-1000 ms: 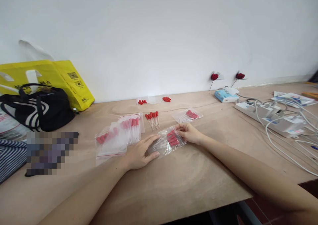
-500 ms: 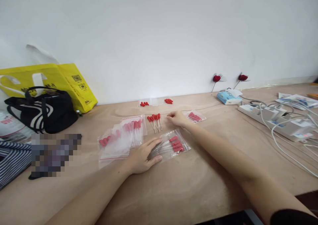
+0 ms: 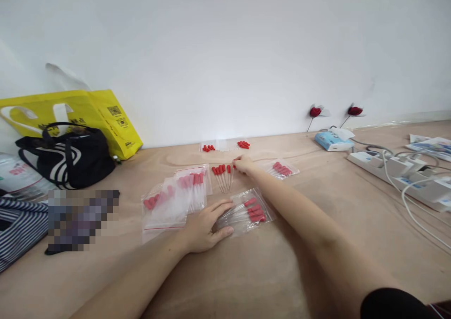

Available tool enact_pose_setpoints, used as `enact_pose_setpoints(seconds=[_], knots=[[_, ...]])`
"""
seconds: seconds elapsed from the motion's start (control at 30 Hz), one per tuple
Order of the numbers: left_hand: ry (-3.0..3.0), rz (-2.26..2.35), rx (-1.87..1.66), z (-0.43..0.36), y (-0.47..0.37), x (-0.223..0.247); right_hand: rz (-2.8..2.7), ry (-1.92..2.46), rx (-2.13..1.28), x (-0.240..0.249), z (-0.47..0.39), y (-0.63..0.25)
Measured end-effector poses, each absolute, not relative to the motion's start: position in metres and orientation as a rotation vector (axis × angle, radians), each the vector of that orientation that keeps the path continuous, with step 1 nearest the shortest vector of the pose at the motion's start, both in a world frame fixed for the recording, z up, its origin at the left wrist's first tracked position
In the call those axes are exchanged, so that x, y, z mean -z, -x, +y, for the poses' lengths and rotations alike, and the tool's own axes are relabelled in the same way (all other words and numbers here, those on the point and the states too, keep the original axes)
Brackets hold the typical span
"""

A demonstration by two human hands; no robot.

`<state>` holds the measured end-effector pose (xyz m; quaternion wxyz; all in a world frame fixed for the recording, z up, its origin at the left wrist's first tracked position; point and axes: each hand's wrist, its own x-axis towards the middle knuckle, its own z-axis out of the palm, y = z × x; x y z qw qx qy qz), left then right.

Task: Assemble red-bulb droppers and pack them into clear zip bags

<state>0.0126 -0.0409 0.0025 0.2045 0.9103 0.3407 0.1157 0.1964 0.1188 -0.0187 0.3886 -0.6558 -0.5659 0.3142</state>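
Observation:
My right hand pinches the red bulb of a dropper, whose thin clear stem points down toward the table. Just left of it lies a row of loose droppers with red bulbs and clear stems. My left hand rests with fingers apart at the left end of a clear zip bag holding several droppers. To its left, filled zip bags overlap in a pile. Another bag of droppers lies behind my right forearm.
By the wall lie more red-bulbed droppers in clear bags. A yellow bag and a black bag stand left. A blue tissue pack and a white power strip with cables are right.
My right hand has closed on a dropper's red bulb at the row's right end. The loose droppers have spread apart. My left hand stays by the bag; the view has shifted slightly.

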Motion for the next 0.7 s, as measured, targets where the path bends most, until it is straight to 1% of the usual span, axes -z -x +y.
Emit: enact_pose_setpoints(seconds=[0.2,0.3,0.37,0.5,0.7], knots=[[-2.532,0.979,-0.284,-0.041,-0.013,-0.003,-1.138,1.506,-0.667,0.01,0.077,-0.255],[-2.548,0.987,-0.287,-0.041,-0.014,-0.004,-0.923,1.235,-0.676,0.017,0.041,-0.284],[-2.557,0.997,-0.287,-0.041,-0.014,-0.004,-0.89,1.178,-0.695,0.023,0.018,-0.295],[-2.563,0.993,-0.287,-0.041,-0.015,-0.004,-0.826,1.162,-0.746,0.032,-0.009,-0.297],[-2.568,1.019,-0.289,-0.042,-0.015,-0.004,-0.844,1.128,-0.804,0.034,-0.011,-0.286]])
